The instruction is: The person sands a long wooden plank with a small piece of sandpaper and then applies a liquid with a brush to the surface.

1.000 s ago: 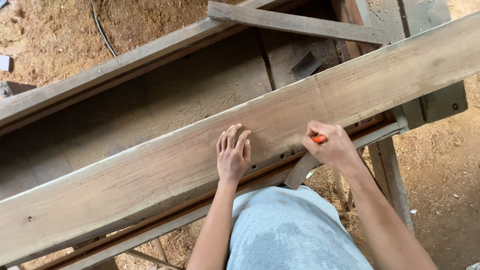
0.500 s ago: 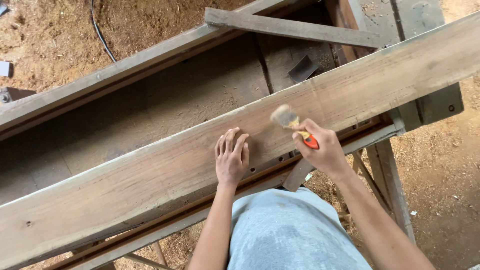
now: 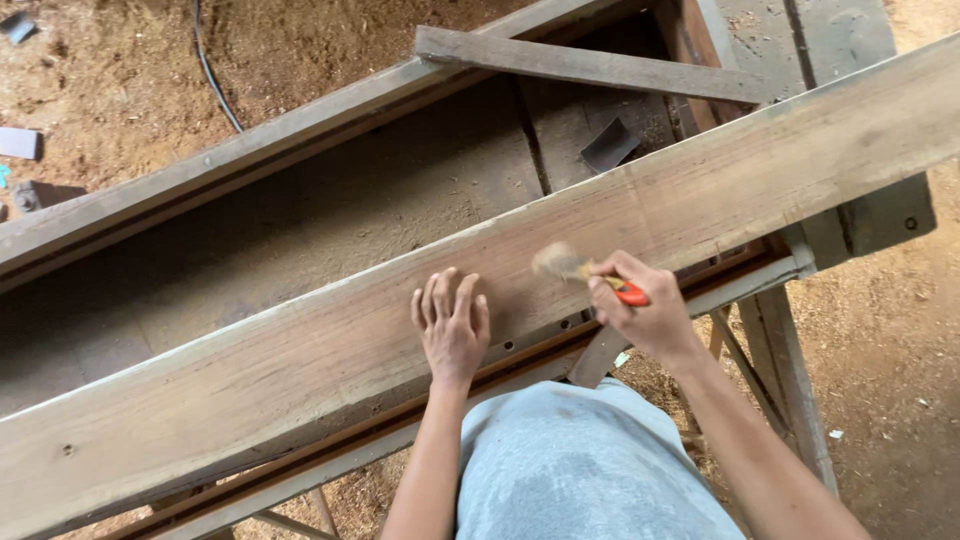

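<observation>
My left hand (image 3: pixel 452 328) lies flat and open on the long wooden plank (image 3: pixel 300 370), fingers spread and pointing away from me, forearm running straight back toward my grey shirt (image 3: pixel 585 470). My right hand (image 3: pixel 640 310) is curled around the orange handle of a small brush (image 3: pixel 585 272), wrist bent inward so the blurred pale bristles sit over the plank just right of my left fingertips. The plank slants across a metal frame (image 3: pixel 790 265) above the sawdust floor (image 3: pixel 120 70), where a small pale grey flat piece (image 3: pixel 18 143) lies at the far left edge.
</observation>
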